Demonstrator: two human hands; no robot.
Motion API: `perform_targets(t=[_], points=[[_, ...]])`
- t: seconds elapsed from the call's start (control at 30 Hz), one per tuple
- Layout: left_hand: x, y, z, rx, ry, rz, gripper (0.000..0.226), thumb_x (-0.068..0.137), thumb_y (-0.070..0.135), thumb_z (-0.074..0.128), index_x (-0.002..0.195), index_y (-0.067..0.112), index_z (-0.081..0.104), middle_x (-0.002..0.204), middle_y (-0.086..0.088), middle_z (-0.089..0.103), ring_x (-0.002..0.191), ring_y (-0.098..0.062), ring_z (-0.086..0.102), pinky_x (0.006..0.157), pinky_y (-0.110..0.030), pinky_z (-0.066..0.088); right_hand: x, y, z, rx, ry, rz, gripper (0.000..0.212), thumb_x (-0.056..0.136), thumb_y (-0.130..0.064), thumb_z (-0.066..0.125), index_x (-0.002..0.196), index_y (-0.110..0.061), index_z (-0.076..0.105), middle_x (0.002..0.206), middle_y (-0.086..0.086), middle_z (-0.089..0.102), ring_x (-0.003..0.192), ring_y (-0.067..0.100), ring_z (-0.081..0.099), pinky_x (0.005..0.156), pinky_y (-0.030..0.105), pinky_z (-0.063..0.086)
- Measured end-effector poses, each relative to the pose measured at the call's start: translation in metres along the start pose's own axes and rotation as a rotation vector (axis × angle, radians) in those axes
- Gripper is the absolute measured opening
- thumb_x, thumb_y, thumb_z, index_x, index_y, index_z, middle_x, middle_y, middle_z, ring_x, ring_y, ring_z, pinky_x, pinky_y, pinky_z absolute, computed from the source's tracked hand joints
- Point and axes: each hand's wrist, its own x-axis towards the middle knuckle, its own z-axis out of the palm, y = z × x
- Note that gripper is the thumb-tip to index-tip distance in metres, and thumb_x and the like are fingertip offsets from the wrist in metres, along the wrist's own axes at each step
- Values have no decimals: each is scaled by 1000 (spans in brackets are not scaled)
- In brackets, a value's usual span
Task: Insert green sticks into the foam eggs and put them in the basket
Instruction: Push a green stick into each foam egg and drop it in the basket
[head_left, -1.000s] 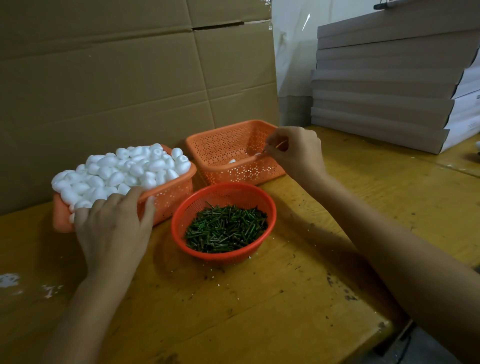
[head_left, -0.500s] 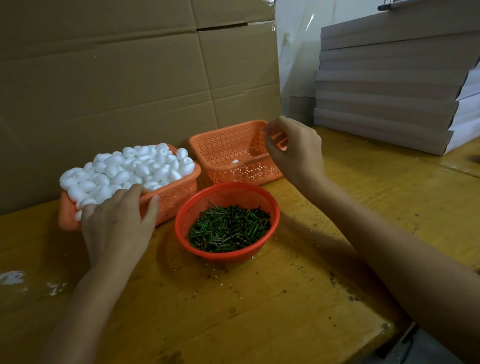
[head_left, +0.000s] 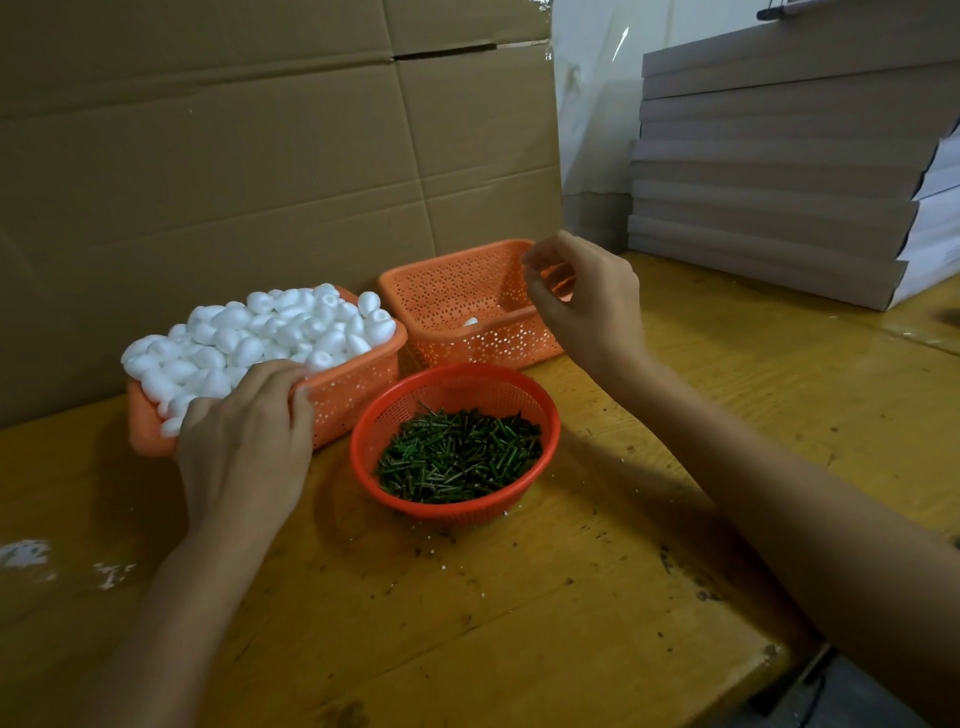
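Observation:
White foam eggs (head_left: 260, 332) are heaped in an orange rectangular basket (head_left: 358, 389) at the left. My left hand (head_left: 244, 441) lies palm down on the near edge of that heap, its fingertips curled down among the eggs and hidden. A round red basket (head_left: 452, 371) in the middle holds several green sticks (head_left: 457, 452). Behind it stands a second orange basket (head_left: 447, 291) with one foam egg (head_left: 470, 322) showing inside. My right hand (head_left: 587, 296) hovers over that basket's right rim, its fingers loosely bent and apart, holding nothing.
A cardboard wall (head_left: 260, 156) stands close behind the baskets. A stack of flat grey boxes (head_left: 779, 182) fills the back right. The yellow wooden table (head_left: 519, 597) ends at a front right edge, with small green and white crumbs scattered near the round basket.
One second ago my right hand pinched a thin stick over the back basket; now its fingers are apart and empty. My left hand has stayed on the eggs.

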Motion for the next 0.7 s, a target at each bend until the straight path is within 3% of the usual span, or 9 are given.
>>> perform_targets(t=[0.17, 0.3, 0.43, 0.6, 0.7], points=[[-2, 1, 0, -32, 83, 1, 27, 103, 10, 60, 126, 1, 71, 129, -17, 73, 85, -45, 70, 70, -45, 45, 0, 1, 0, 13, -4, 21, 11, 93, -16, 71, 103, -20, 72, 99, -13, 72, 83, 3, 67, 74, 32, 61], [-3, 3, 2, -92, 121, 9, 32, 101, 14, 60, 130, 3, 68, 135, -14, 69, 94, -41, 72, 69, -45, 50, 1, 0, 0, 15, -7, 24, 12, 93, -16, 71, 104, -20, 72, 98, -14, 71, 83, 1, 67, 73, 28, 61], [-3, 5, 3, -76, 121, 26, 33, 100, 18, 63, 129, 4, 66, 134, -17, 67, 91, -41, 71, 65, -40, 47, 1, 0, 0, 24, -3, 27, 11, 93, -16, 71, 103, -19, 72, 97, -13, 72, 82, 1, 67, 73, 27, 60], [-4, 8, 5, 137, -33, 88, 43, 100, 34, 67, 134, 9, 67, 120, -21, 70, 102, -44, 67, 84, -54, 47, 1, -1, -1, 23, -5, 24, 11, 93, -15, 71, 102, -19, 72, 97, -13, 72, 81, 2, 67, 72, 29, 60], [-4, 9, 3, 175, -70, 87, 44, 99, 36, 69, 133, 9, 66, 111, -22, 71, 100, -45, 65, 84, -54, 44, 1, -1, -1, 29, -9, 25, 11, 93, -15, 70, 102, -21, 71, 98, -14, 71, 82, 2, 67, 73, 30, 59]])
